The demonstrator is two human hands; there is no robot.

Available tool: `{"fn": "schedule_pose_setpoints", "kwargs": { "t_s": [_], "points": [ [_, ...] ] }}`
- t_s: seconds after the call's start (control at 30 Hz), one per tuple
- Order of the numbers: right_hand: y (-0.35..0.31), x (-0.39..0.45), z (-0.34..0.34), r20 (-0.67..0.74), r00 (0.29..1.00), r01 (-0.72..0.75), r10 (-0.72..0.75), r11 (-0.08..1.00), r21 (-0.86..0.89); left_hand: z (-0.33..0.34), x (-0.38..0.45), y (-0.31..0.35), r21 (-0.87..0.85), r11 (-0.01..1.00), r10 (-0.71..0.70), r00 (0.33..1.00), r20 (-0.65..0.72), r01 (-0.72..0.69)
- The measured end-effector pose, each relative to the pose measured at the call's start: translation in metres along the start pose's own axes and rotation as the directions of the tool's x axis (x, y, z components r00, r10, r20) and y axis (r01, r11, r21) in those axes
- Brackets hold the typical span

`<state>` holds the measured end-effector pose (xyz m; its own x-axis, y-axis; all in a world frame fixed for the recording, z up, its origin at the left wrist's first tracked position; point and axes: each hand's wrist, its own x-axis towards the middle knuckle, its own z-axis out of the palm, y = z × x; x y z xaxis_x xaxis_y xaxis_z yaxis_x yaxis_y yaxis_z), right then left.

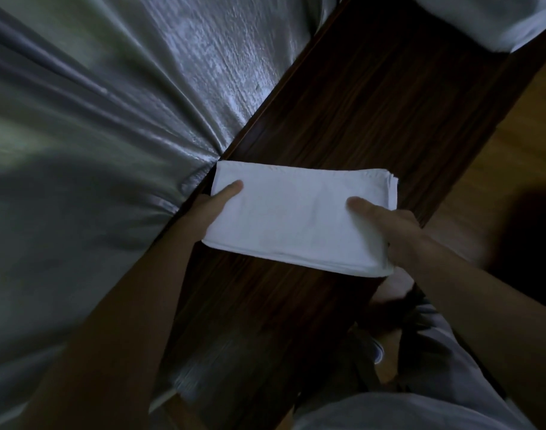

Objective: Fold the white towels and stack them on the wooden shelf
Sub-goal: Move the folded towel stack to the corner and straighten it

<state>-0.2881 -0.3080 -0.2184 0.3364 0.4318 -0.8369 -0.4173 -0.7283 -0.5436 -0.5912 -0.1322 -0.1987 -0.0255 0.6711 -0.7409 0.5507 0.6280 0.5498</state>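
Flanking dark wooden shelf (pixel 374 119) – silver curtain (pixel 110 103), white cloth (pixel 498 17).

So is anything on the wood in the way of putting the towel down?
Nothing visible. Both hands, left hand and right hand, hold the folded towel over the wooden shelf, and the dark wood showing around it is bare. More white cloth lies at the far end.

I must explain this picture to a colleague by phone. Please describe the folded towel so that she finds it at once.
Find the dark wooden shelf that runs diagonally beside the grey sheet. The towel lies across it, held at both ends by the hands. It is the only neat white rectangle; the other white cloth is at the top right corner.
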Motion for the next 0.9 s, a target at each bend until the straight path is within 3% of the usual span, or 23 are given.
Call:
{"fn": "schedule_pose_setpoints", "kwargs": {
  "t_s": [0.43, 0.77, 0.9],
  "points": [
    [-0.029, -0.009, -0.018, -0.161, 0.961, 0.175, -0.226, 0.944, -0.279, 0.013, -0.024, 0.01, -0.032, 0.996, 0.08, 0.997, -0.009, -0.081],
    [-0.166, -0.058, -0.125, -0.125, 0.867, 0.379, -0.483, 0.801, -0.463, 0.06, -0.087, 0.146, -0.073, 0.953, 0.291, 0.955, -0.054, -0.295],
    [-0.226, -0.07, -0.168, -0.094, 0.796, 0.479, -0.598, 0.717, -0.507, 0.087, -0.105, 0.205, -0.126, 0.913, 0.383, 0.922, -0.059, -0.388]
  ]
}}
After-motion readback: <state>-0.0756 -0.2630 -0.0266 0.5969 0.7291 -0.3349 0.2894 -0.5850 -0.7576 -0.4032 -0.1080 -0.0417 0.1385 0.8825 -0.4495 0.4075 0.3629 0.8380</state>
